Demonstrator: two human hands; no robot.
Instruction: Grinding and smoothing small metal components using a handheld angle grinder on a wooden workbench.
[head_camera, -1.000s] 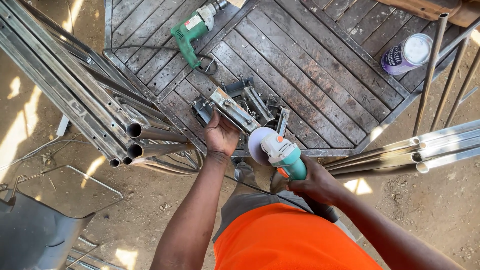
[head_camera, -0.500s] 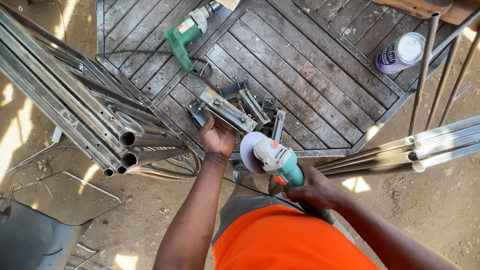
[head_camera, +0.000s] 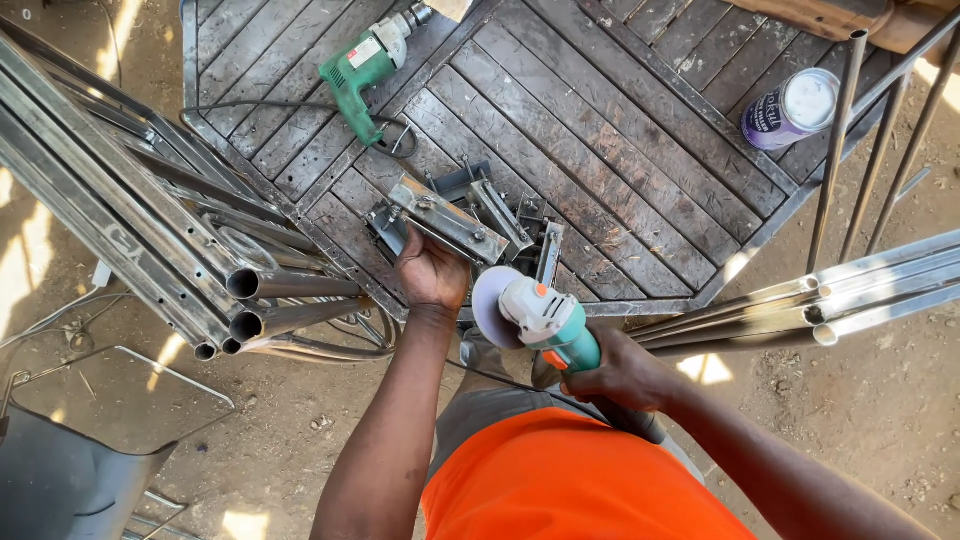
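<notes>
Both of my hands are busy at the near edge of the slatted metal table (head_camera: 640, 130): my left hand (head_camera: 432, 272) grips the bracketed steel piece (head_camera: 447, 222) lying there, while my right hand (head_camera: 622, 372) is wrapped tight around the teal angle grinder (head_camera: 548, 322), its disc just beside that piece.

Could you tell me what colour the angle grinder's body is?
Teal, with a white head, seen in the head view: angle grinder.

A slatted metal table (head_camera: 640, 150) carries a green drill (head_camera: 362, 66), a purple can (head_camera: 792, 108) — and metal brackets (head_camera: 455, 220).
</notes>
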